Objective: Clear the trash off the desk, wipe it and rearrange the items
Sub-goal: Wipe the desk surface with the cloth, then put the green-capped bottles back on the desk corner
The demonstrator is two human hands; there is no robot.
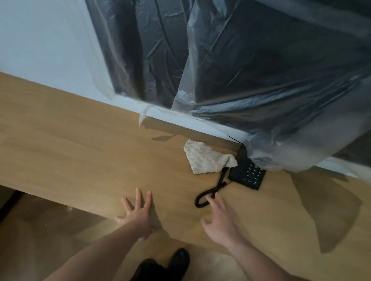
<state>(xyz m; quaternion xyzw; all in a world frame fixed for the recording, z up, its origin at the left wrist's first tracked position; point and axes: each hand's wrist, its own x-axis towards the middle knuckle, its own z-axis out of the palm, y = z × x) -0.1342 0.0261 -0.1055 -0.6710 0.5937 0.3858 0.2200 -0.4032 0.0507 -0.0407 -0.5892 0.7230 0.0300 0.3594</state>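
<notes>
Cream knitted wiping cloth [207,158] lies far on wooden desk [69,140], touching black telephone [247,174]. Left hand [138,214] flat, right hand [220,223] spread; both grips empty. Risk: right fingers snag coiled cord [211,192], dragging telephone.

A pale wall [39,40] backs the scene, clear plastic sheeting [262,84] draped over something dark, wood-look floor [46,235] below.
</notes>
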